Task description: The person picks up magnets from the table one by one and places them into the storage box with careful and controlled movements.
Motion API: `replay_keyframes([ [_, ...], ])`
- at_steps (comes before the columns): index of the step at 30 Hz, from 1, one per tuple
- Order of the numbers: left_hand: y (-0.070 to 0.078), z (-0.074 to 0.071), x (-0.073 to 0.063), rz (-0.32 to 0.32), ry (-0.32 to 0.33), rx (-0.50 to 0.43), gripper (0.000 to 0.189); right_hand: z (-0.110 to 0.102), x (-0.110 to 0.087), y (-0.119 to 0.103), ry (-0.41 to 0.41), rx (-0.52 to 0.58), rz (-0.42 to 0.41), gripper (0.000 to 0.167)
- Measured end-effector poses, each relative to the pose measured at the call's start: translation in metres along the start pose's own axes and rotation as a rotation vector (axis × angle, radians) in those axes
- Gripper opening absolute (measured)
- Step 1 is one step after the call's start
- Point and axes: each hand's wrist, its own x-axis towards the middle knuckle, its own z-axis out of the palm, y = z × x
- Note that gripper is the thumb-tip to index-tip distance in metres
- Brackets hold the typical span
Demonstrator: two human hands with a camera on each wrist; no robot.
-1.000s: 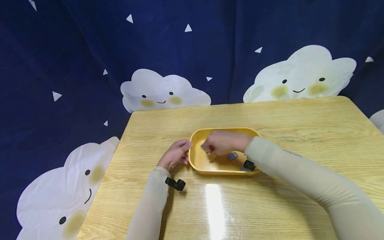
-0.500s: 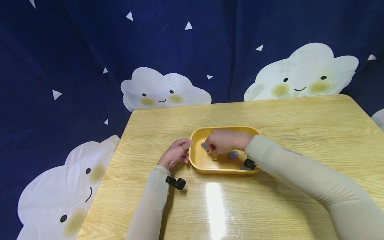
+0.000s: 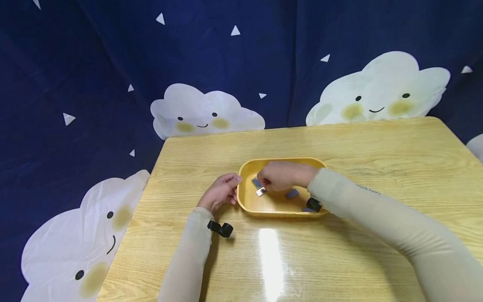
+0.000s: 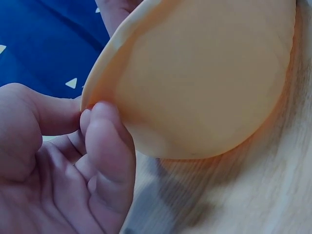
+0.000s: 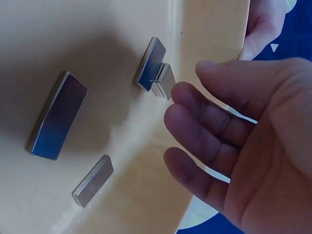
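At the left end of a yellow plastic tray [image 3: 283, 215], my left hand [image 3: 220, 193] pinches the rim between thumb and fingers, as the left wrist view shows. My right hand [image 3: 281, 175] is inside the tray, knuckles up. In the right wrist view its fingers are loosely bent with nothing between them. Just off its fingertips is a small stack of thin shiny metal pieces [image 5: 167, 82], against the end of a shiny rectangular metal block [image 5: 151, 66]. Whether a fingertip touches the stack I cannot tell.
Two more shiny blocks lie apart in the tray: a larger block [image 5: 58, 117] and a smaller block [image 5: 92, 181]. The tray stands on a wooden table [image 3: 188, 159]. Behind hangs a dark blue cloud-print curtain [image 3: 226, 54]. Each wrist wears a small black camera [image 3: 226, 230].
Below my right fingers, the small metal piece has shifted left and now lies bright beside the block. My left hand stays on the rim.
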Motion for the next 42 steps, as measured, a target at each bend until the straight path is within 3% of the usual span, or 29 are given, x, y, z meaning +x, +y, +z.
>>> replay_keyframes([
  [19, 0.003, 0.002, 0.000, 0.005, -0.013, 0.008, 0.026, -0.011, -0.010, 0.000, 0.019, -0.005, 0.022, 0.007],
  [28, 0.002, 0.001, -0.001, -0.008, -0.012, 0.026, 0.027, -0.020, -0.021, 0.002, 0.086, -0.005, 0.043, 0.007],
  [38, -0.003, 0.004, 0.001, -0.003, -0.009, -0.003, 0.024, -0.030, -0.044, 0.009, 0.226, 0.034, 0.039, 0.015],
  [42, -0.002, 0.003, 0.002, 0.000, -0.013, -0.014, 0.022, -0.037, -0.056, 0.010, 0.289, 0.026, 0.077, 0.017],
])
